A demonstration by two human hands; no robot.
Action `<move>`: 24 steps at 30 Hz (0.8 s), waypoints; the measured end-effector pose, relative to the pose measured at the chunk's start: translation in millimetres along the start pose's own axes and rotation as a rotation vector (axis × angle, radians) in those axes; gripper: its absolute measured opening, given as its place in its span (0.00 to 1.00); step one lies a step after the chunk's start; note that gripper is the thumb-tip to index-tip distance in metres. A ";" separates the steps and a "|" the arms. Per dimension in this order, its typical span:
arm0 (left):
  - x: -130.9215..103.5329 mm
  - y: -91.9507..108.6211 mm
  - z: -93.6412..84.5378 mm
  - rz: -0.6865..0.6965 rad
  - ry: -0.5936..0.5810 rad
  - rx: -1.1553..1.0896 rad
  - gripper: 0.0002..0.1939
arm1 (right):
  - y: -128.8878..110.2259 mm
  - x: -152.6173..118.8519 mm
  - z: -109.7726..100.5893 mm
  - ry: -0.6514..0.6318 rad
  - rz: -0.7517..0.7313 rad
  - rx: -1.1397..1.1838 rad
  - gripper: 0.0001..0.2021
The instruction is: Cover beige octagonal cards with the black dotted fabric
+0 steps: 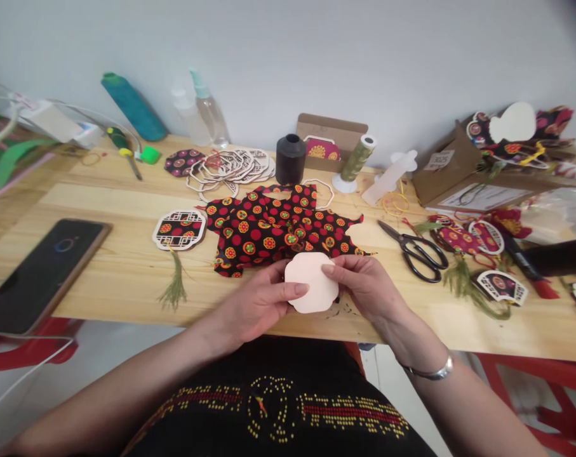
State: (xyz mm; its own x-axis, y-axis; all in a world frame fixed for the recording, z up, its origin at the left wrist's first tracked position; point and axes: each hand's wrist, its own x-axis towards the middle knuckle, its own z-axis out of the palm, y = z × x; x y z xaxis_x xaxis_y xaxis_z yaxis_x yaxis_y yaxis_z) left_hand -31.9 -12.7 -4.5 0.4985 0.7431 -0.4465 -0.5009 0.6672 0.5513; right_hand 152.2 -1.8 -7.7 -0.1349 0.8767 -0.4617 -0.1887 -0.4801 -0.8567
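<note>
Both of my hands hold a pale pink scalloped piece (pixel 311 284) just above the near edge of the wooden table (pixel 101 266). My left hand (pixel 261 303) pinches its left side with the thumb on top. My right hand (pixel 364 284) grips its right side. Just behind the piece lies a heap of black fabric with red and yellow dots (pixel 273 230), with a shape cut out of its right edge.
A phone (pixel 42 273) lies at the left. A finished ornament with a green tassel (pixel 179 230) sits left of the fabric. Wooden lattice frames (pixel 230 166), a black thread spool (pixel 290 158) and a green spool (pixel 355 162) stand behind. Black scissors (pixel 417 252) and more ornaments lie right.
</note>
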 end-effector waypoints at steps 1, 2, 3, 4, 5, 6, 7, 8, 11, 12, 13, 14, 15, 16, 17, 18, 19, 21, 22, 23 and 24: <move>-0.2 -0.7 1.2 0.004 -0.002 0.001 0.21 | 1.3 -0.5 1.2 0.007 -0.003 -0.001 0.09; -0.5 -1.2 2.2 0.004 0.000 0.005 0.21 | 2.6 -1.0 2.6 0.015 -0.004 -0.002 0.09; -0.6 -1.4 3.2 0.004 0.006 0.011 0.22 | 3.6 -1.5 4.1 0.027 -0.006 -0.004 0.09; -0.8 -1.5 4.2 0.004 0.019 0.016 0.22 | 4.5 -1.9 5.6 0.037 -0.007 -0.007 0.09; -0.9 -1.5 5.1 0.004 0.037 0.022 0.22 | 5.2 -2.3 7.1 0.043 -0.009 -0.011 0.09; -1.0 -1.4 6.0 0.006 0.058 0.030 0.22 | 5.9 -2.6 8.4 0.046 -0.013 -0.015 0.09; -1.1 -1.4 7.0 0.009 0.080 0.042 0.22 | 6.4 -2.8 9.6 0.047 -0.017 -0.019 0.10; -1.2 -1.6 7.8 0.013 0.100 0.057 0.22 | 7.0 -3.0 10.7 0.046 -0.020 -0.021 0.10; -1.6 -2.7 9.6 0.019 0.134 0.095 0.21 | 8.8 -3.4 12.6 0.046 -0.018 -0.017 0.10; -1.8 -3.3 9.7 0.018 0.144 0.100 0.21 | 9.5 -3.5 13.0 0.049 -0.017 -0.015 0.10; -2.0 -3.8 9.7 0.014 0.155 0.101 0.21 | 10.2 -3.5 13.3 0.052 -0.017 -0.015 0.11; -2.3 -4.2 9.4 0.012 0.166 0.101 0.21 | 10.8 -3.6 13.6 0.052 -0.019 -0.014 0.11; -2.6 -4.5 9.0 0.012 0.175 0.101 0.20 | 11.5 -3.6 14.0 0.052 -0.023 -0.011 0.11; -2.8 -4.6 8.5 0.011 0.177 0.105 0.20 | 12.1 -3.6 14.4 0.050 -0.027 -0.006 0.11; -2.9 -4.6 7.9 0.011 0.174 0.109 0.19 | 12.8 -3.5 14.9 0.047 -0.030 -0.001 0.11; -3.0 -4.4 7.4 0.011 0.166 0.115 0.19 | 13.5 -3.3 15.4 0.045 -0.034 0.004 0.11; -3.1 -4.1 6.9 0.013 0.156 0.122 0.18 | 14.3 -3.1 15.9 0.045 -0.037 0.009 0.11; -2.9 -3.4 6.2 0.011 0.142 0.133 0.17 | 15.7 -2.7 16.8 0.043 -0.043 0.008 0.11; -2.9 -3.1 6.0 0.009 0.141 0.136 0.17 | 16.2 -2.5 17.2 0.041 -0.046 0.005 0.11; -2.8 -3.0 5.8 0.009 0.146 0.137 0.16 | 16.7 -2.5 17.5 0.039 -0.050 0.001 0.11; -2.7 -2.9 5.7 0.009 0.152 0.136 0.16 | 17.0 -2.5 17.7 0.038 -0.053 -0.004 0.11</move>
State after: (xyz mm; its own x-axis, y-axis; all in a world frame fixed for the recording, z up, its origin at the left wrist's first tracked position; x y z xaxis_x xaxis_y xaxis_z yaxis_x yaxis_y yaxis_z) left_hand -27.7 -16.9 -0.9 0.3770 0.7548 -0.5368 -0.3993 0.6554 0.6411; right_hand 132.1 -12.7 -17.0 -0.0873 0.9016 -0.4237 -0.1909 -0.4326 -0.8811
